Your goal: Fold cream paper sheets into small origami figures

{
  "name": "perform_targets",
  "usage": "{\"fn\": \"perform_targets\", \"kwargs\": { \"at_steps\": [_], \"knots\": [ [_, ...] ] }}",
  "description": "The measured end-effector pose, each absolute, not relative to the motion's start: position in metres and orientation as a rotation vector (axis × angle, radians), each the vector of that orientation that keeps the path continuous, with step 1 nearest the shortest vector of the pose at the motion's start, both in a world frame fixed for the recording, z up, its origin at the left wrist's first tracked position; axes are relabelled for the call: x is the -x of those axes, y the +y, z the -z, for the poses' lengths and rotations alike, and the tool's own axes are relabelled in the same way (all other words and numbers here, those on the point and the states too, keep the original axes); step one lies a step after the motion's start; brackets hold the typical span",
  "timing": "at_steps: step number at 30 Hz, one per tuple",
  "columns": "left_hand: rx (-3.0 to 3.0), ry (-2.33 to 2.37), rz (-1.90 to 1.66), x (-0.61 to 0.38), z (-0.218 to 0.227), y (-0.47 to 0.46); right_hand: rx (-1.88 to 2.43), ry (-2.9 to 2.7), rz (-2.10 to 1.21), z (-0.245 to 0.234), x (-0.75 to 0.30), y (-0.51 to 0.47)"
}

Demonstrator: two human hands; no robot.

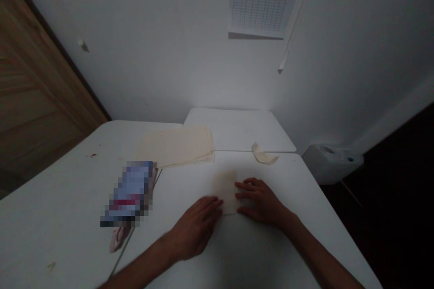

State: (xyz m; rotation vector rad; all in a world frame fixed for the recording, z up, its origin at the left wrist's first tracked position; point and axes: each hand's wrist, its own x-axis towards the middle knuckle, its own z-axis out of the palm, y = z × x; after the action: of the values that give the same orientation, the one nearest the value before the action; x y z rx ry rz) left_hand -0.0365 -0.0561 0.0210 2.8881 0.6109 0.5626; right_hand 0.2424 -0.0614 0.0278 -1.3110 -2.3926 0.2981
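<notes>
A small cream sheet [229, 194], thin like paper or fabric, lies on the white table between my hands. My left hand [199, 225] is at its left edge, fingers bent and close together, the fingertips on the sheet; whether the thumb goes under the edge is hard to see. On the right side, my right hand [260, 201] rests with its fingers spread, and the fingertips touch the sheet's right edge. Farther back lies a curled cream scrap [264, 155]. A stack of larger cream sheets [179, 145] is to the left, beyond my left hand.
A blurred blue item [130, 192] with a pinkish strap [118, 237] lies across the seam of the white tables [74, 198]. A printed chart [262, 2] hangs on the wall. A white container [327, 162] stands beyond the right table edge, and a wooden door [37, 67] is at left.
</notes>
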Motion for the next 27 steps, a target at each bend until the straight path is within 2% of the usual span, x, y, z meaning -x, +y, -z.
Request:
{"fn": "perform_targets", "kwargs": {
  "at_steps": [8,17,27],
  "knots": [
    [-2.865,0.797,-0.346,0.019,-0.032,-0.086,1.389,-2.319,-0.23,-0.018,-0.234,-0.073],
    [-2.923,1.114,-0.513,0.003,0.004,-0.11,1.444,-2.311,-0.114,-0.015,-0.227,-0.084],
    [-2.869,0.956,-0.388,0.002,-0.017,-0.107,1.447,-2.294,-0.142,-0.013,-0.226,-0.084]
  ]
}}
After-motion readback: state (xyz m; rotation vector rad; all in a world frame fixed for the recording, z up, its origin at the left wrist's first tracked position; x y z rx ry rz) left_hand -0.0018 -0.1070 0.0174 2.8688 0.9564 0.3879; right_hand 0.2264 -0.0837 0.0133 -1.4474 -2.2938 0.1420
